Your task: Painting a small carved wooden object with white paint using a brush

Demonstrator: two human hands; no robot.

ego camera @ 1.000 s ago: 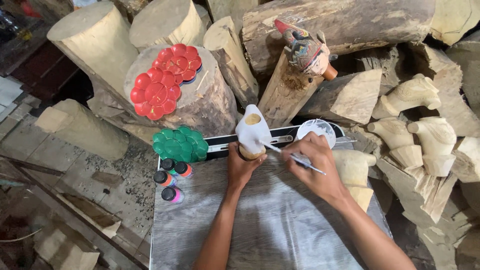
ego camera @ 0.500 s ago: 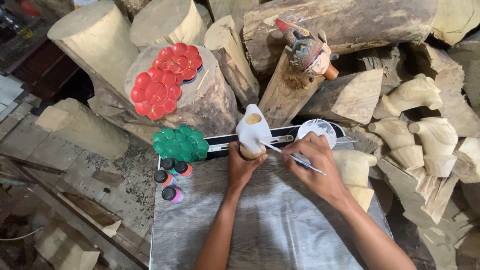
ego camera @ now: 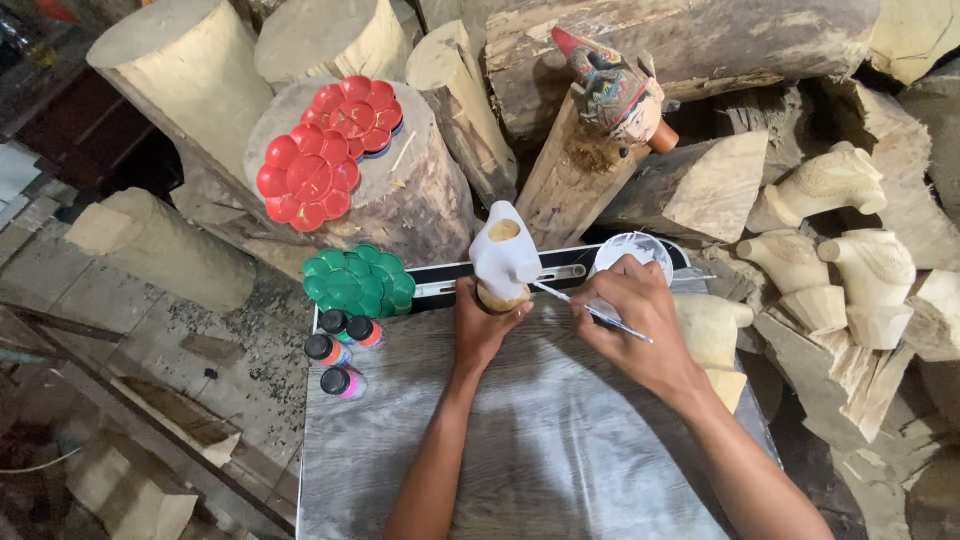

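My left hand (ego camera: 483,325) grips the base of a white-painted wooden carving (ego camera: 504,255) that stands upright on the grey board (ego camera: 520,450). My right hand (ego camera: 640,320) holds a thin paintbrush (ego camera: 590,308) whose tip touches the carving's lower right side. A white round paint dish (ego camera: 632,248) lies just behind my right hand. A green flower-shaped palette (ego camera: 358,280) lies to the left of the carving, with three small paint bottles (ego camera: 338,350) in front of it.
Red flower-shaped palettes (ego camera: 325,150) rest on a log stump (ego camera: 420,200). A painted puppet head (ego camera: 615,95) sits on a slanted log. Several unpainted carved heads (ego camera: 840,260) lie at the right. Cut logs fill the back; planks and rubble lie at the left.
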